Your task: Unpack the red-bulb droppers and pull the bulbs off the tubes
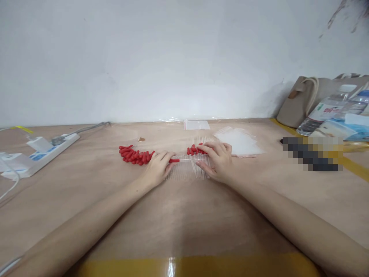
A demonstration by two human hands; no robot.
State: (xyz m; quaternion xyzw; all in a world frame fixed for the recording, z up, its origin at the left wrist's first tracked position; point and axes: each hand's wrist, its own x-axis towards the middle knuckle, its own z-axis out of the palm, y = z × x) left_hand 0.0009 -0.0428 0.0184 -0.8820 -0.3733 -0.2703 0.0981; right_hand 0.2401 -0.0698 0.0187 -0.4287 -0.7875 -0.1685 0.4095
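Observation:
My left hand (159, 166) is closed on a thin clear stick (187, 160) with a red end piece (174, 161), pinched between thumb and fingers. The stick points right, toward my right hand (217, 159), whose thumb and fingers are apart around its far end; whether they touch it I cannot tell. Beneath both hands lies a row of clear thin sticks (184, 172). Several red pieces (192, 150) sit at the row's upper side, partly covered by my right fingers. A fanned pile of red pieces (134, 155) lies just left of my left hand.
White sheets or bags (239, 140) are stacked behind my right hand, with a small white pack (196, 125) by the wall. On the left is a power strip (46, 156) with plugs and cables. A bag (296, 102) and bottles (323, 111) stand at the right; a blurred dark object (313, 154) lies nearer.

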